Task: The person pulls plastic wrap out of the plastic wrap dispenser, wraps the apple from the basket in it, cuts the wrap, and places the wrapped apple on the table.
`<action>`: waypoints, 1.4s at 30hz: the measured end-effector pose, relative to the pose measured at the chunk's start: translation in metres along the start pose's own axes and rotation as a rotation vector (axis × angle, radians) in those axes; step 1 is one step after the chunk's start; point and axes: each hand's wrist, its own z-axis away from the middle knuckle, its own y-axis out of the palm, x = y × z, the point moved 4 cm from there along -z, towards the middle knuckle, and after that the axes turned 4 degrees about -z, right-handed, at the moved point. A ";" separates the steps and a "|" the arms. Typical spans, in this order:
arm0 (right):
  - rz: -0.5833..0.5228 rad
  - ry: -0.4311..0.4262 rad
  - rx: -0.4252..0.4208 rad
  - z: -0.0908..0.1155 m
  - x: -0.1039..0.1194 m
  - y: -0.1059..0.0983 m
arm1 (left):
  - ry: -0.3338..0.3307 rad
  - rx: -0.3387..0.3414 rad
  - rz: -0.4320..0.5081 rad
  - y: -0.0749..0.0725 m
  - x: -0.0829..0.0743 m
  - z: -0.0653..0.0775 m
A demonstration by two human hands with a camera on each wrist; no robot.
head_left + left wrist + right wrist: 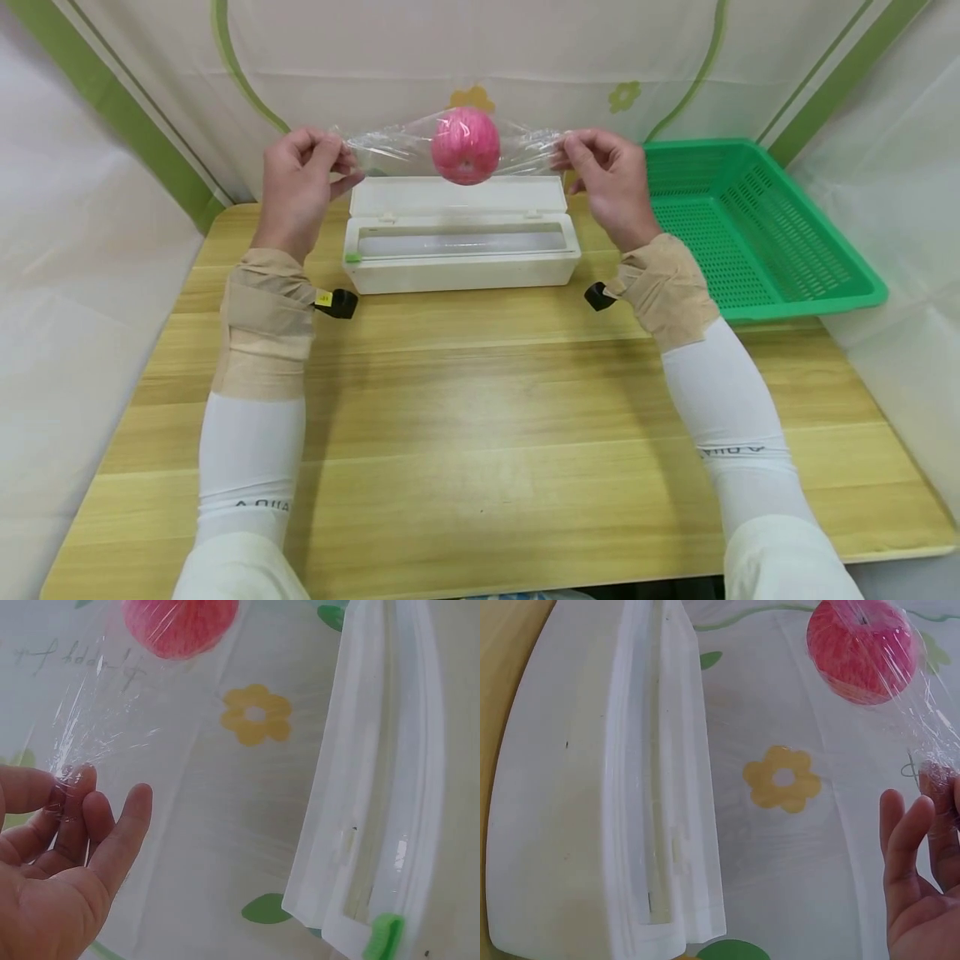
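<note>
A pink-red apple [466, 147] hangs in the air, wrapped in clear plastic film [390, 143] that is gathered into a twist on either side. My left hand [300, 179] pinches the left end of the film between thumb and fingers. At the other end, my right hand [611, 179] pinches the film the same way. Both wrist views show the apple [862, 649] beyond the fingertips, with the film stretched from it. Below the apple stands a white cling film dispenser [461, 275], its lid [459, 196] raised and a roll [461, 243] inside.
To the right sits a green plastic basket [787, 297] with perforated walls, reaching past the table's edge. The wooden table [480, 450] extends toward me. A patterned cloth [525, 50] hangs behind. A green slider [384, 936] is at the dispenser's left end.
</note>
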 end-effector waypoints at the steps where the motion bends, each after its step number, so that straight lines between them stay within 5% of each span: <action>1: 0.001 0.003 -0.007 0.000 0.001 0.000 | 0.003 -0.003 0.000 0.001 -0.001 -0.001; 30: -0.018 -0.039 -0.013 -0.014 0.027 -0.004 | 0.008 -0.022 0.032 0.005 -0.032 -0.004; 35: 0.006 -0.071 0.011 -0.001 0.038 -0.004 | 0.049 0.016 -0.024 0.002 -0.037 0.013; 42: 0.083 -0.136 0.086 0.040 0.057 -0.004 | 0.122 0.092 -0.179 -0.007 -0.040 0.062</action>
